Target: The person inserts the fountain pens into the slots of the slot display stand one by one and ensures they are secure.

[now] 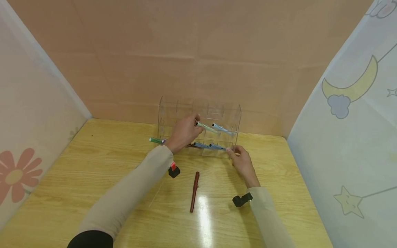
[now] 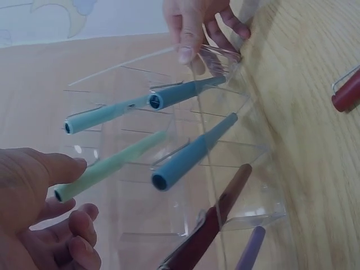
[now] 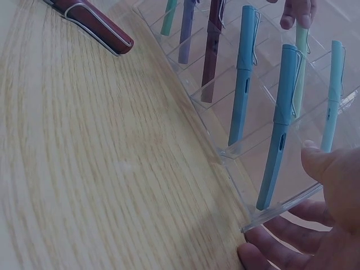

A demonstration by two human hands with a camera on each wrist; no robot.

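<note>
A clear plastic pen rack (image 1: 231, 113) stands on the table with pens lying slanted in its tiers. At the upper tier my left hand (image 1: 186, 132) pinches the cap end of a light green pen (image 2: 107, 169), its lower end among the dividers. Beside that pen is a light blue pen (image 1: 221, 128). My right hand (image 1: 243, 162) grips the rack's right end, thumb against the side panel and fingers around its lower edge. Two blue pens (image 3: 279, 126), a dark red pen (image 3: 212, 50), a purple pen (image 3: 187, 34) and a green pen (image 1: 155, 140) occupy the lower tier.
A dark red pen (image 1: 194, 193) with a clip lies on the wooden table (image 1: 124, 210) in front of the rack. An orange-brown backdrop (image 1: 198, 62) rises behind it. Printed white panels (image 1: 341, 148) flank both sides.
</note>
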